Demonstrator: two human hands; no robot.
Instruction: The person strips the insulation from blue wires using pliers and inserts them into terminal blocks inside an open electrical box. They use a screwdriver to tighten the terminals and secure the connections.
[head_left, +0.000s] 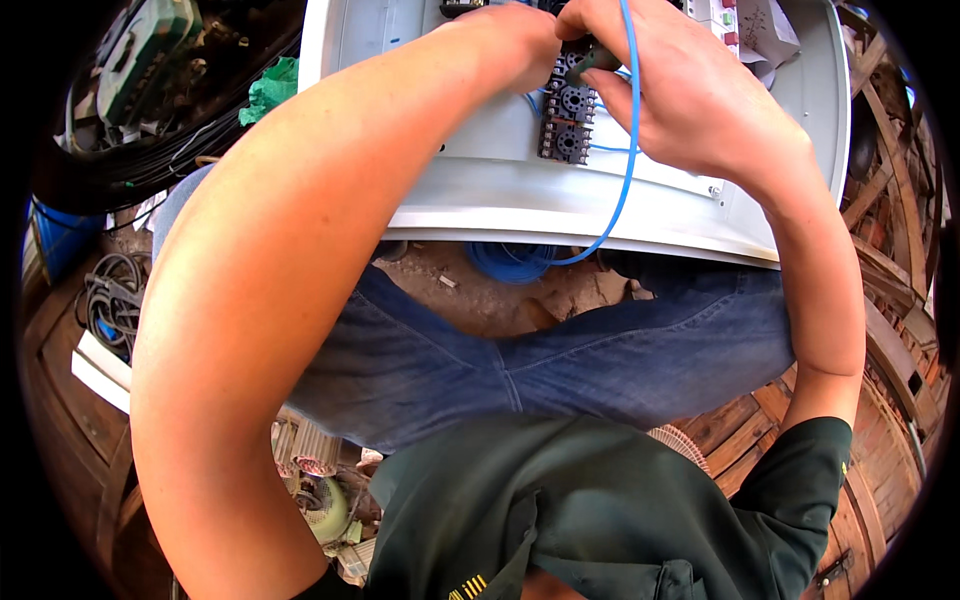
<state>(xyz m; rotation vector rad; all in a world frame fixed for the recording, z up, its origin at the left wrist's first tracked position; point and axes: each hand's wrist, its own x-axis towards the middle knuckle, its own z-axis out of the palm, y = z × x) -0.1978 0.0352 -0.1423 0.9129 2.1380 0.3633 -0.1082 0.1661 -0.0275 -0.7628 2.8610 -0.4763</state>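
Note:
Both my hands are over a white metal electrical enclosure (470,215). Inside it stands a row of black relay sockets (567,143) with round pin holes and screw terminals. My left hand (515,45) reaches to the upper end of that row; its fingertips are hidden. From the right comes my right hand (665,85), fingers curled, thumb and forefinger closed near a dark greenish piece over the sockets that I cannot make out clearly. A blue wire (631,165) passes in front of my right hand and loops down over the enclosure's near edge to a blue wire coil (510,262) below.
Red and white components (728,18) and crumpled paper (768,40) sit at the enclosure's upper right. To the left lie black cables (110,170), a green plastic scrap (270,92) and a green case (150,50). Wooden pieces (890,180) are at the right.

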